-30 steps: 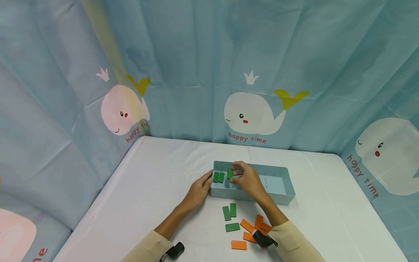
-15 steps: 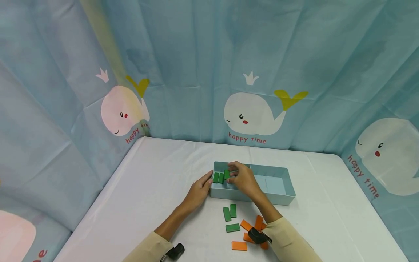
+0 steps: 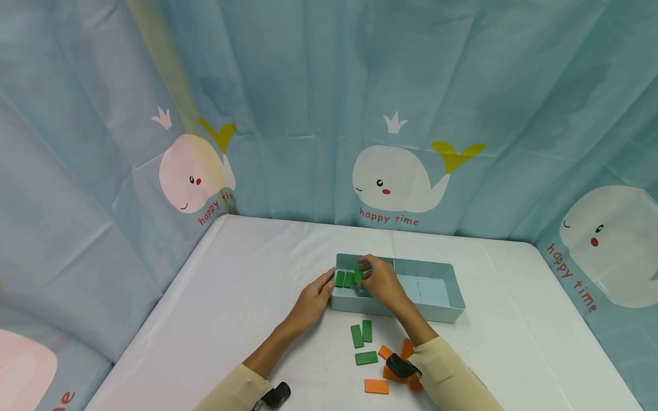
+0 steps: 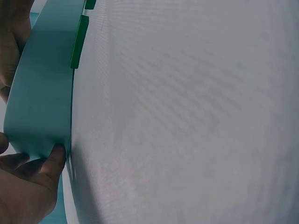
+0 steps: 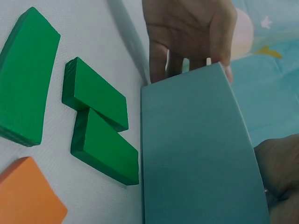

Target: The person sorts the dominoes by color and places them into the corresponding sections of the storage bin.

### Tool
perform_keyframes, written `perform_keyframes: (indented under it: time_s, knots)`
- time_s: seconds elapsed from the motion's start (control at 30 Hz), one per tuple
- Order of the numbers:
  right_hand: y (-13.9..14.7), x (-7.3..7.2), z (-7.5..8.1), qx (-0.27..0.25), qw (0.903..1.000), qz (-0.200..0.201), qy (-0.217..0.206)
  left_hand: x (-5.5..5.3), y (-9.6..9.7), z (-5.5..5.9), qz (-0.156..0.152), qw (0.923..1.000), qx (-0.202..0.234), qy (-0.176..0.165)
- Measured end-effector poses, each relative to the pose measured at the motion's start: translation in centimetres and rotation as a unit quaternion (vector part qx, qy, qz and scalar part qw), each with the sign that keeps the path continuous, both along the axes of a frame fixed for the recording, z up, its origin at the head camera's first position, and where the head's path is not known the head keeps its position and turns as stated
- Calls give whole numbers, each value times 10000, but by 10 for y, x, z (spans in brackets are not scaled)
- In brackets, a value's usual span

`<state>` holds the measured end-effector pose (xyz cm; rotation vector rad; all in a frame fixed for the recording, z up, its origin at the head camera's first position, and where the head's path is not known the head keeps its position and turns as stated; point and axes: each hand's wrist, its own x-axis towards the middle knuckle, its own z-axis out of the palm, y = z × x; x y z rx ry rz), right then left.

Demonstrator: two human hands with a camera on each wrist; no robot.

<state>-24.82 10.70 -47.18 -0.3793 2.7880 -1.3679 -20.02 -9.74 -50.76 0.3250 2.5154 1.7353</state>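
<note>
Now, head view: the right hand (image 3: pixel 382 283) pinches a green block (image 3: pixel 358 276) at the left compartment of the box (image 3: pixel 362 304), white table (image 3: pixel 252 268) spreading either side. Left wrist: the left hand (image 4: pixel 28 193), fingers apart, touches the box's end. Right wrist: loose green blocks (image 5: pixel 102 95) lie near its long wall.

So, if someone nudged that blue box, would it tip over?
Probably not: the box is long, low and sits flat, so it would more likely slide. Its thin, straight walls look like stiff plastic, so it should keep its shape and may feel light for its size. The left hand touching one end might also steady it.
</note>
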Motion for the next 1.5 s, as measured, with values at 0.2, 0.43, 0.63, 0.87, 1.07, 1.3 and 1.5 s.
perform_keyframes:
  time_s: [0.2, 0.43, 0.63, 0.87, 1.07, 1.3, 1.5]
  knots:
    - [0, 0, -1, 107, 9999, -40, 55, 0, 1, 1, -27, 10000, 6, 17]
    - [2, 1, -1, 163, 9998, -84, 50, 1, 2, 1, -38, 10000, 10, -13]
    - [4, 4, -1, -106, 9999, -109, 47, 1, 2, 0, -18, 10000, 30, -18]
    - [9, 10, 1, -446, 9988, -108, 161, 1, 2, 0, 26, 10000, 3, -10]
    - [14, 16, 4, -612, 9976, -115, 285, 1, 1, 2, 37, 10000, -30, 21]
    - [22, 25, 2, -739, 9952, -63, 639, -1, 1, 0, -2, 9999, -118, 86]
    - [28, 34, 3, -833, 9934, -63, 790, -2, 0, 0, 40, 9999, -94, 81]
